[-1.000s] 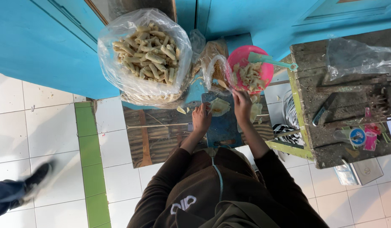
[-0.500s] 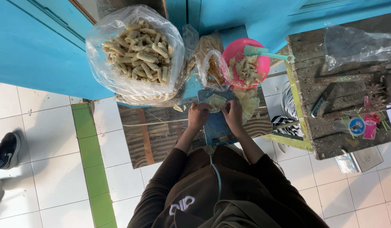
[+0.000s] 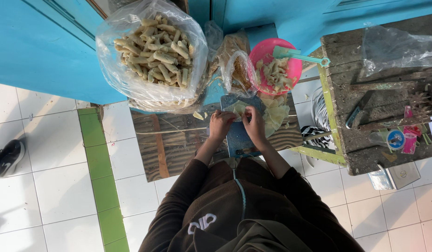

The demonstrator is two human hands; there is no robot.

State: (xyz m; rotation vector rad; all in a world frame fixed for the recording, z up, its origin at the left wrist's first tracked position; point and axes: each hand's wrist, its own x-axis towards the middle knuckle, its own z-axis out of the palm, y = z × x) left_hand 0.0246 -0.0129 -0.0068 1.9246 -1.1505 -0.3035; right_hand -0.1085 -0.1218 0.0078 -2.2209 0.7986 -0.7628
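Pale wrapper (image 3: 238, 109) between left hand (image 3: 220, 124), right hand (image 3: 253, 124), blue board (image 3: 239, 140)

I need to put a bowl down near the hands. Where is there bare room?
Free: the slatted mat left of the left hand, below the big bag, and the white floor tiles beyond. Crowded: around the blue board, where the right hand, pale sheets, small bag and pink bowl sit close together.

A large clear plastic bag (image 3: 150, 51) of pale rolled pieces stands at upper left. Just right of it, a smaller clear bag (image 3: 237, 65) leans against the pink bowl. A crumpled clear plastic sheet or bag (image 3: 398, 46), hard to tell which, lies on the bench, with a small round blue-labelled tub (image 3: 396, 138) near its front edge.
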